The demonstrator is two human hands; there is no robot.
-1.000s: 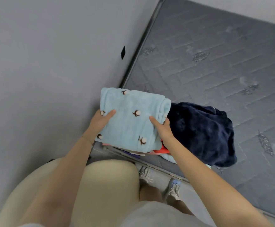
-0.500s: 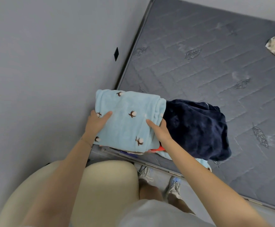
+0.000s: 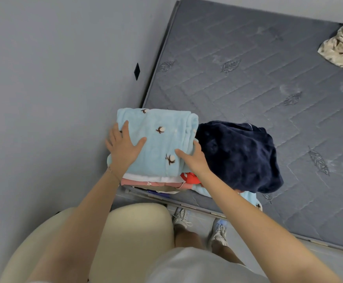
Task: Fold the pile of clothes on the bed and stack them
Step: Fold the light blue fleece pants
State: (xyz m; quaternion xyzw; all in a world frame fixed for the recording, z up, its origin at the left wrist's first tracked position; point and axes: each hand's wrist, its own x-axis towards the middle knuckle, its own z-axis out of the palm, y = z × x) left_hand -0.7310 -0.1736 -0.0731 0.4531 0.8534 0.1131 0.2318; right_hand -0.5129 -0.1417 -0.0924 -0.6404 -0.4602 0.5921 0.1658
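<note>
Left hand (image 3: 123, 146) now flat on top rather than at the edge, right hand (image 3: 195, 160) gripping the right side of the blue fleece (image 3: 162, 137) topping the stack (image 3: 146, 182) at the mattress (image 3: 248, 78) corner; looks soft, light, springy, best held by both sides

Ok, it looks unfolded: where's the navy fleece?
The navy fleece lies right of centre in the head view, on the mattress, just right of the light blue cloth.
</note>
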